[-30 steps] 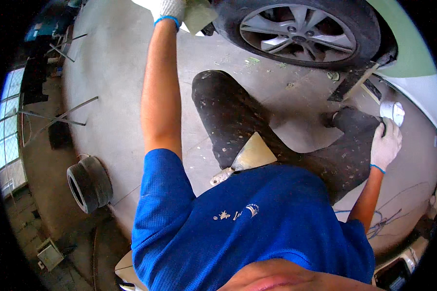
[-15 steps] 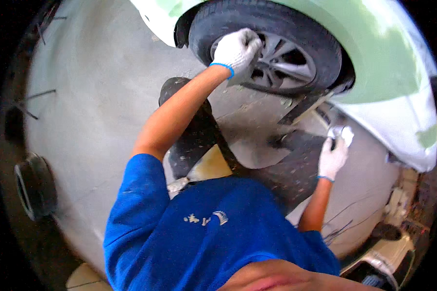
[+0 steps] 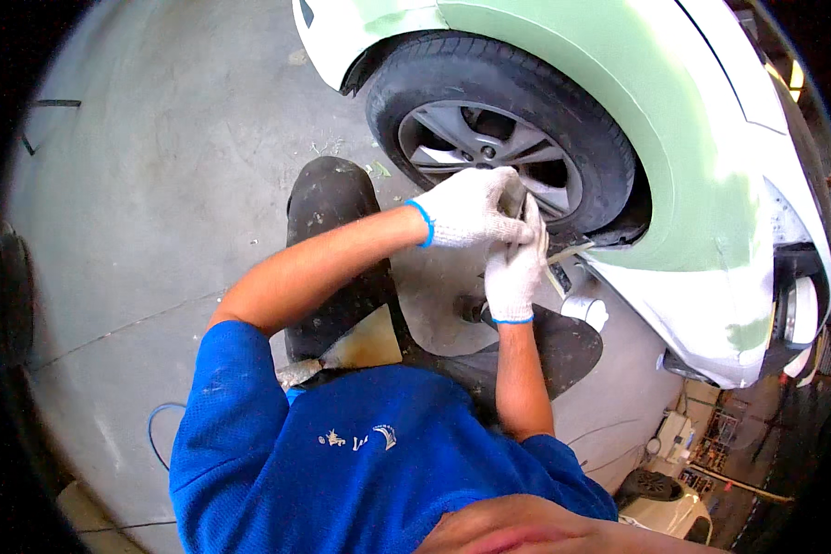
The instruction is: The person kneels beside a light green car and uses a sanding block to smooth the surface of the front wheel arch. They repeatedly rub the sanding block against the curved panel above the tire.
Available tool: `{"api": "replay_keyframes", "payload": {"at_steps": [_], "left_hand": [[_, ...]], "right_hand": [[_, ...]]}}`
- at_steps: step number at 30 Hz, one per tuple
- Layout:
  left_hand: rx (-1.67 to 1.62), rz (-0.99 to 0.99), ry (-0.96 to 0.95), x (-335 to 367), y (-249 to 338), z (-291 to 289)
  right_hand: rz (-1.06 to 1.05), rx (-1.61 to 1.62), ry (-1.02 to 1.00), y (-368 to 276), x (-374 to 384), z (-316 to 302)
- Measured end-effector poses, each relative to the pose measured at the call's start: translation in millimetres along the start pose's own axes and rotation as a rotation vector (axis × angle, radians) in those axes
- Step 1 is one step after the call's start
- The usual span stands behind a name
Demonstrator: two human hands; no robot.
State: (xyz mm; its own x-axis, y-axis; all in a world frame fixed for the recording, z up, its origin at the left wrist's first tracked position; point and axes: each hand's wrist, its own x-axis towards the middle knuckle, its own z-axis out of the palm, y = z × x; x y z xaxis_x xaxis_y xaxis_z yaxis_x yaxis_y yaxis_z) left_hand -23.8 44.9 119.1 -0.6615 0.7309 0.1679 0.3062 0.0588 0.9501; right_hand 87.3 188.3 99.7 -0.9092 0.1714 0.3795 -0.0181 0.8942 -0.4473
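Both my hands wear white knit gloves with blue cuffs and meet in front of the car wheel [image 3: 489, 138]. My left hand [image 3: 466, 210] is closed, its thumb and fingers curled around a thin grey piece [image 3: 515, 196] that is mostly hidden. From below, my right hand [image 3: 514, 277] reaches up with its fingers pressed together against the left fingertips. What the right fingers grip, if anything, I cannot make out. A white cup-like or roll-like object [image 3: 585, 312] is on the floor to the right of my right hand.
The car's fender [image 3: 683, 166], white with pale green patches, curves over the wheel. A putty knife [image 3: 365, 343] with a yellowish blade rests by my lap. Green scraps [image 3: 379, 170] lie on the grey floor. A blue hose [image 3: 155, 429] is at left, and clutter sits at lower right.
My right hand has left the white object at right and come up to my left hand. The left hand has moved down from the wheel's face. The view has shifted.
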Motion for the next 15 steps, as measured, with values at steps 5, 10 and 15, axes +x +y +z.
{"api": "replay_keyframes", "payload": {"at_steps": [5,10,15], "left_hand": [[0.338,0.302,0.673,44.0,6.7,-109.9],[0.682,0.118,0.978,73.8,-7.3,-170.3],[0.798,0.169,1.059,88.0,-73.2,-94.0]], "right_hand": [[0.292,0.265,-0.080,28.7,-10.1,0.3],[0.412,0.246,-0.246,16.9,-17.7,1.9],[0.435,0.281,-0.147,28.8,-2.5,1.2]]}}
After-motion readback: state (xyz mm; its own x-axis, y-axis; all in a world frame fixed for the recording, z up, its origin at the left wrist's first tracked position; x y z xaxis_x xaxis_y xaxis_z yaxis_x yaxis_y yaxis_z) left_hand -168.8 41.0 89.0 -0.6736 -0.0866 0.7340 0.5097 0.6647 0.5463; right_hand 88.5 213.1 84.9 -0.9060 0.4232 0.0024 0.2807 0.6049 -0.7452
